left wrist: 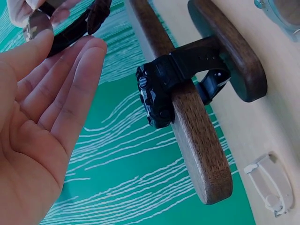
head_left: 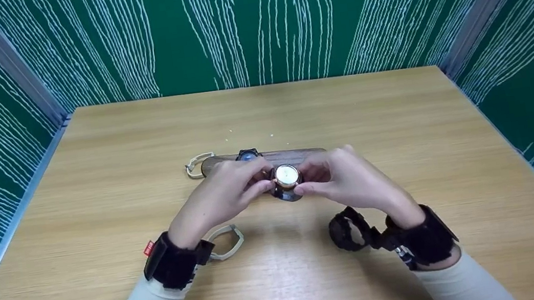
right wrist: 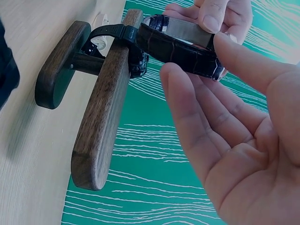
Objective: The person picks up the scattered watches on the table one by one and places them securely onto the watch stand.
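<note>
Both the left hand (head_left: 228,191) and the right hand (head_left: 348,178) have fingers and thumb pinched on the held watch (head_left: 287,175), a pale dial in a gold-coloured rim with a dark strap (right wrist: 176,49). From where I stand they have it around the middle of the worktop (head_left: 102,151), raised just by the wooden stand (head_left: 293,157); whether the strap touches the bar I cannot tell.

That stand is the chief thing in the way. Its long bar runs roughly along the worktop's far edge, and a black watch (left wrist: 157,89) is looped round it, close beyond the left hand. The right stretch of the bar shows plain wood to its rounded end, while the oblong base (left wrist: 229,51) lies against the worktop.

Off the bar's left end sits a white watch (left wrist: 276,173). Under the left wrist, toward the near edge, a pale band (head_left: 233,252) makes a loop beside the black wristband (head_left: 173,260). What looks like a dark watch (head_left: 341,233) lies close by the right wrist (easy to brush with a forearm).

Beyond the stand, a broad strip of worktop reaches the far edge, with a few white specks (head_left: 272,135) on it. Wide stretches also run to the left and right edges, where green walls (head_left: 170,39) with wavy white lines rise.
</note>
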`<state>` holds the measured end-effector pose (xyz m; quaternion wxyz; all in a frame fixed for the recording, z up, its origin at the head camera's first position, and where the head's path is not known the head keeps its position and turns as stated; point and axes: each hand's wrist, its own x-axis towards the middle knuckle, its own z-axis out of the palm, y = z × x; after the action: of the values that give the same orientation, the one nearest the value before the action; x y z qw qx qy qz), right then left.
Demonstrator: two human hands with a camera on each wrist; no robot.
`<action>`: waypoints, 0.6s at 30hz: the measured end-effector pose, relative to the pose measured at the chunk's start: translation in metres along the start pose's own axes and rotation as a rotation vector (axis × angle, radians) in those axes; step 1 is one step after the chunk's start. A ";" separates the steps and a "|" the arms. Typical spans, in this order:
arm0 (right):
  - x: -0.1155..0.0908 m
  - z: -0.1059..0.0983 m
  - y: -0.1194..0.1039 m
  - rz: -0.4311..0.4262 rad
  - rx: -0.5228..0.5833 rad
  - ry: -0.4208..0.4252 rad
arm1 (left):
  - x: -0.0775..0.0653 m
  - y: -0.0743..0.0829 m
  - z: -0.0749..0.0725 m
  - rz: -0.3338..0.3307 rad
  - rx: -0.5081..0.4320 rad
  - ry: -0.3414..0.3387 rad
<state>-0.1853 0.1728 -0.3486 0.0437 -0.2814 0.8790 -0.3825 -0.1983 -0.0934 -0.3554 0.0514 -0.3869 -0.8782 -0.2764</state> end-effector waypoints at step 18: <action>-0.001 -0.009 0.001 -0.066 -0.071 0.085 | -0.005 -0.011 -0.017 -0.088 -0.044 0.039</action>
<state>-0.1878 0.1802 -0.3431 -0.0161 -0.2951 0.8832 -0.3640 -0.2045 -0.1119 -0.3482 0.0479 -0.3435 -0.8868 -0.3054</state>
